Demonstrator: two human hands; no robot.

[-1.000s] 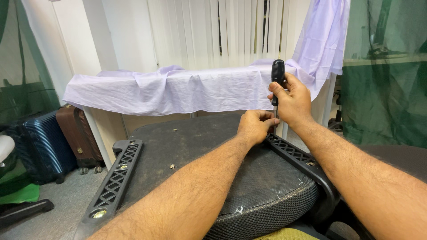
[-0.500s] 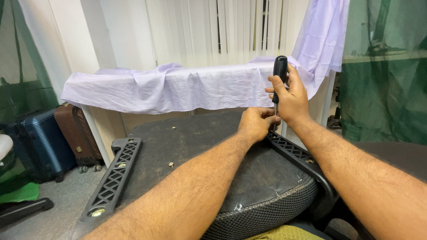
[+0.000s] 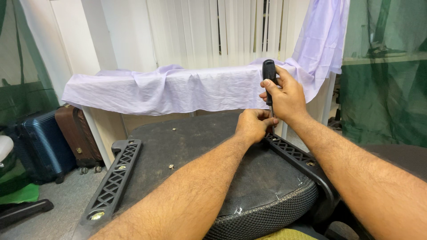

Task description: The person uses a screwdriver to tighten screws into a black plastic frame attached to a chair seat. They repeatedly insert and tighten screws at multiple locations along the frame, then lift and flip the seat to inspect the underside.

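An upturned office chair seat (image 3: 195, 146) lies before me, its dark underside facing up. A black armrest bracket (image 3: 296, 153) runs along its right side. My right hand (image 3: 284, 95) grips the black handle of a screwdriver (image 3: 268, 71) held upright over the bracket's far end. My left hand (image 3: 254, 124) is closed around the lower shaft near the tip, which is hidden behind the fingers.
A second black armrest bracket (image 3: 111, 182) lies along the seat's left edge. Small loose screws (image 3: 171, 166) rest on the underside. A lilac cloth (image 3: 178, 89) drapes a ledge behind. A blue suitcase (image 3: 40, 142) and a brown one (image 3: 78, 133) stand at left.
The view has shifted slightly; both hands stay on the screwdriver at the bracket's far end, with only small movement of the handle.
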